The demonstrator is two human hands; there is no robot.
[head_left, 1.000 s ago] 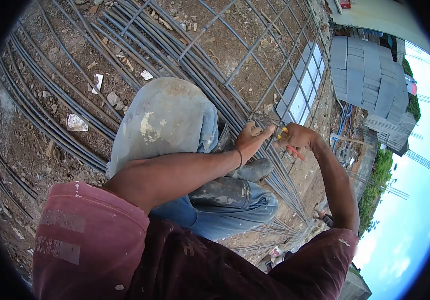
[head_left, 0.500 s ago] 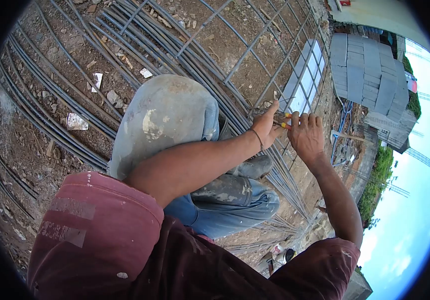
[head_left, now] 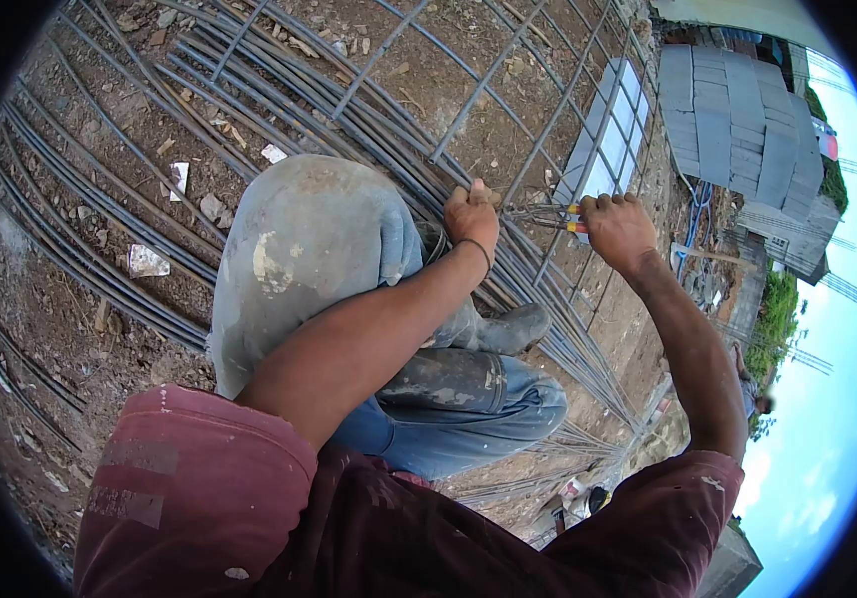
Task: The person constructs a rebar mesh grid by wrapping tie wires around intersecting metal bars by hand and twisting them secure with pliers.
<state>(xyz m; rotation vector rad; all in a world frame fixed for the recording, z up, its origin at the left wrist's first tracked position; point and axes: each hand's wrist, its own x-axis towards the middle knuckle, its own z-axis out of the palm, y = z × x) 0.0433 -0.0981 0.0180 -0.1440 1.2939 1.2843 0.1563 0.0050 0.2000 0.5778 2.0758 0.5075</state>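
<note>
My right hand is closed around the red-and-yellow handles of a pair of pincers. The metal jaws point left toward a crossing of the rebar mesh, close to my other hand. My left hand is closed at the mesh's near edge, thumb up, beside the jaw tips. What its fingers hold is hidden. Beneath both hands runs a bundle of loose steel rods. My bent knee, in worn, paint-stained trousers, is beside my left forearm.
The view is tilted sideways. Long rods lie across dirt at left. A white board lies under the mesh. Stacked grey blocks stand beyond it, near a blue hose. Another person is partly visible behind my right arm.
My left hand has moved left and slightly up, away from my right hand. The pincers show more fully between them. My right hand has shifted slightly right.
</note>
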